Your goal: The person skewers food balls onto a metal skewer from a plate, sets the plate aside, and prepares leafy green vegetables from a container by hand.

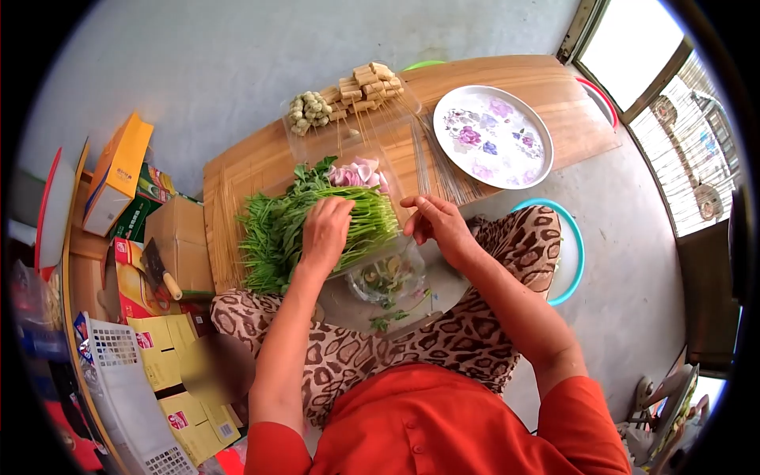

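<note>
The leafy greens [285, 229] lie in a thick heap near the front edge of the wooden table [514, 75], leaves toward the left and pale stems toward the right. The left hand [328, 224] is on top of them, its fingers bent down among the leaves and stems; whether it grips any, I cannot tell. The right hand [434, 220] is just beside the cut stem ends, fingers curled and the thumb close to them, in a narrow shape; whether something thin is between the fingertips is too small to tell.

Pink slices [360, 174] sit directly behind the stems. Farther back, skewered beige rolls [368, 89] are stacked next to a cluster of pale green, lumpy pieces [307, 112], their thin sticks reaching forward. To the right, more thin sticks [431, 162] lie beside a round white tray [518, 162] with purple flowers, which is near the front edge.

Below the greens, between the knees, is a clear plastic bag [386, 277] with green scraps in and near it. A blue-rimmed basin [582, 257] is on the floor beside the right knee, partly hidden by the patterned trousers [518, 245].

Left of the table, a knife [161, 273] with a wooden handle is in front of a brown cardboard box [180, 237], near an orange box [119, 178] and a white plastic basket [131, 396].
</note>
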A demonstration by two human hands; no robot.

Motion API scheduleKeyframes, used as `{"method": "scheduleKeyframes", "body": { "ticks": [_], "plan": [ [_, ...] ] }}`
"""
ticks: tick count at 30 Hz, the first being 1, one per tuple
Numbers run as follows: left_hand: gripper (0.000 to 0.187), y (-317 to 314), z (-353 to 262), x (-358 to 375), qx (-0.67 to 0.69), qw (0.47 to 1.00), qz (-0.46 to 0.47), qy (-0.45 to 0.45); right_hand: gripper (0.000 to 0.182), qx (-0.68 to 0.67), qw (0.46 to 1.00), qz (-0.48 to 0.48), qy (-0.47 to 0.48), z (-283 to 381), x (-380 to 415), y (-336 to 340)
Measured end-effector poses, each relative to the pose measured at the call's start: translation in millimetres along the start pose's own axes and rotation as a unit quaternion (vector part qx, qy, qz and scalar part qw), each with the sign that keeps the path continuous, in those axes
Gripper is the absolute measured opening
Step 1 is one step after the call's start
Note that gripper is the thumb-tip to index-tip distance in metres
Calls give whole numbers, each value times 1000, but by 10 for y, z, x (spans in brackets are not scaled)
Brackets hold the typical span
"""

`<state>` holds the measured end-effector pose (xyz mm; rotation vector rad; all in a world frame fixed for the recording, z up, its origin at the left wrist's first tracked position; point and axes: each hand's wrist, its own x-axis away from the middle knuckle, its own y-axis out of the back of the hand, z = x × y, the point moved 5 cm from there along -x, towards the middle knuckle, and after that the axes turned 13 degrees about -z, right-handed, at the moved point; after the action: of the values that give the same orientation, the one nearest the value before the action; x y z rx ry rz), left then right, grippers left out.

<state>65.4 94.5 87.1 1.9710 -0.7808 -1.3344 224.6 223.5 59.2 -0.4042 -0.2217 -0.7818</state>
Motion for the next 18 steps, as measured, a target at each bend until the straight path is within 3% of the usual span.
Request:
{"method": "scheduleKeyframes", "body": {
  "ticks": [10,13,18],
  "plan": [
    [39,-373,112,-138,-94,993,57,-41,32,20,1000,0,-5,-61,46,54],
    [30,-309,191,-181,-39,996,78,33,32,28,1000,-3,-3,-93,27,56],
    [24,-222,304,-217,-4,995,79,67,31,31,999,9,0,-124,25,13]
  ]
}}
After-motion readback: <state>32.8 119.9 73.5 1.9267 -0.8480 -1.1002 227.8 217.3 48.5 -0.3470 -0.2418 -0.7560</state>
